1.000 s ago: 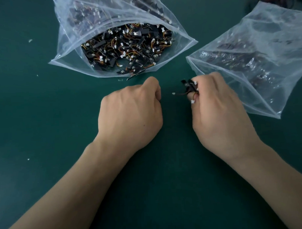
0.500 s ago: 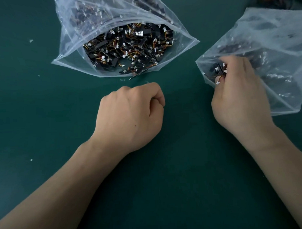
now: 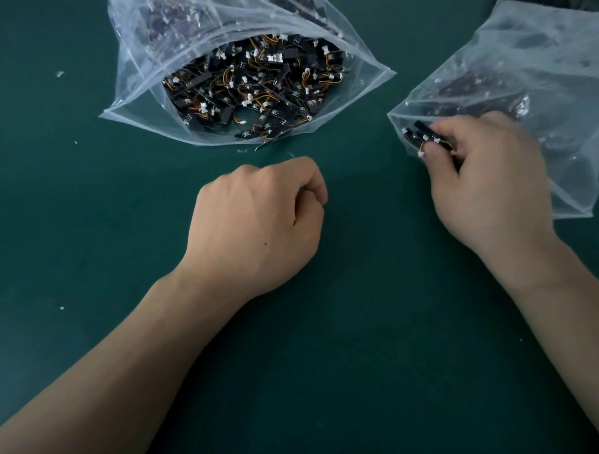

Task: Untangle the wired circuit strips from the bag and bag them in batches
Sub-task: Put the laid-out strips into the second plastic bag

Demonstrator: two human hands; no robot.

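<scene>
Looking down from the head camera, you have most of the job ahead of you: the big open bag (image 3: 133, 79) near the table's far edge is heaped with tangled circuit strips (image 3: 252, 89), while the second bag (image 3: 557, 65) toward the far right corner holds a thinner layer, seen only dimly through the plastic. Your right hand (image 3: 486, 183) pinches a small bundle of strips (image 3: 424, 134) between thumb and curled fingers at that second bag's mouth, the bundle partly inside the opening. Your left hand (image 3: 257, 225) rests on the table (image 3: 330, 361) just in front of the big open bag, fingers curled into a loose fist with nothing showing in it. A second ago the bundle hung over bare table between the two bags; since then your right hand has carried it to the mouth, and your left has barely shifted.
</scene>
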